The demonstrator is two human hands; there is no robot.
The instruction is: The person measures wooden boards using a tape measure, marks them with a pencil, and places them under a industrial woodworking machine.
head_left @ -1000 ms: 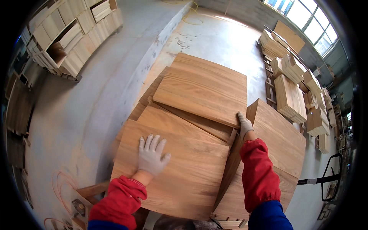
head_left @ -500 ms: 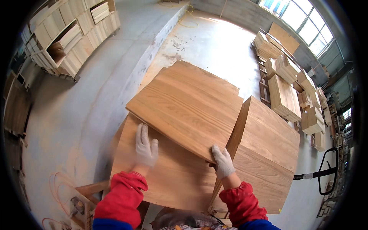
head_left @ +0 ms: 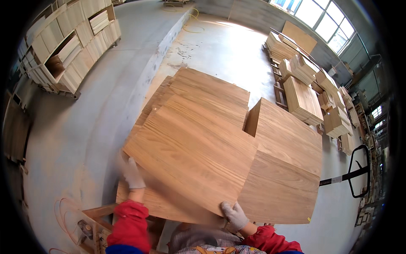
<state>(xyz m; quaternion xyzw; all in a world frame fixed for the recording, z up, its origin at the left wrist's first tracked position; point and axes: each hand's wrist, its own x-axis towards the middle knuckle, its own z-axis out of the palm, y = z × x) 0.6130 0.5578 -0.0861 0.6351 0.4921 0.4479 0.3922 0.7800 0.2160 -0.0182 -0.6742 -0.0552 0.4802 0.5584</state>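
A brown wooden panel (head_left: 192, 152) lies askew, tilted over the left stack, its near edge toward me. My right hand (head_left: 234, 216), in a whitish glove, is closed on its near right corner, thumb on top. At the panel's left corner is my left hand (head_left: 134, 174), gloved too; motion smears its fingers, so their grip is unclear. Beneath, part of another wooden panel (head_left: 139, 194) shows along the near side. Farther back more panels (head_left: 211, 86) lie stacked. A second stack of panels (head_left: 281, 178) stands on the right, partly overlapped by the moved panel's right edge.
Stacks of pale boards (head_left: 302, 99) stand on pallets at the far right. A black pallet-jack handle (head_left: 359, 171) rises to the right. Pale wooden crating (head_left: 69, 46) stands far left. A low step edge (head_left: 158, 55) crosses the floor. An orange hose (head_left: 63, 211) lies near left.
The upper panel has come toward me and slightly left, its near edge now close to my body. Both hands moved nearer; my left hand shifted left to the panel's corner. My view turned a little.
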